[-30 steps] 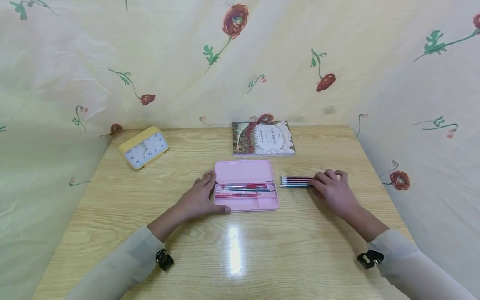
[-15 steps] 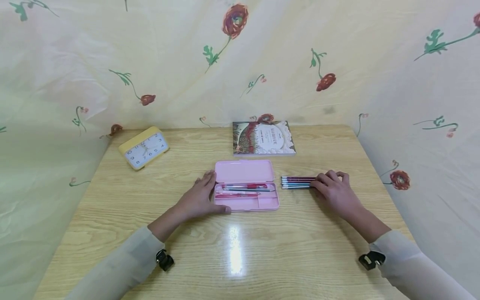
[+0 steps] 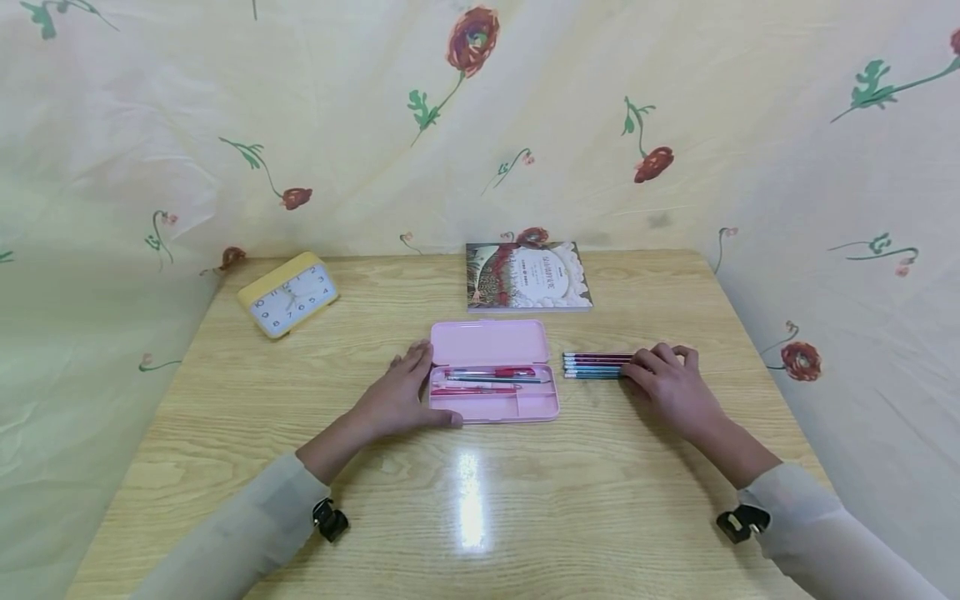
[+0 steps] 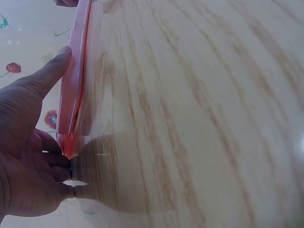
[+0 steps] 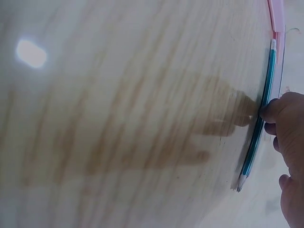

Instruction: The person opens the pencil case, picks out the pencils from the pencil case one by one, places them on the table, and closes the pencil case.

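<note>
A pink pencil case (image 3: 487, 342) lies with its lid folded back in the middle of the table, several pens and pencils (image 3: 487, 379) inside its tray. My left hand (image 3: 397, 396) rests against its left end, thumb along the front edge and fingers spread at the side. To the right of the case, several pencils (image 3: 592, 366) lie side by side on the wood, eraser ends toward the case. My right hand (image 3: 667, 387) pinches this row between thumb and curled fingers, covering the far ends in the head view. A teal pencil (image 5: 267, 85) is nearest the thumb in the right wrist view.
Behind the case a picture book (image 3: 528, 277) lies flat near the table's back edge. A yellow alarm clock (image 3: 288, 296) stands at the back left. Flowered cloth (image 3: 345, 125) hangs behind and at both sides of the wooden table (image 3: 375, 517).
My right hand has shifted slightly right, and a little more of the pencil row shows. The nearest pencil looks closer against the others than half a second ago. My left hand stays put.
</note>
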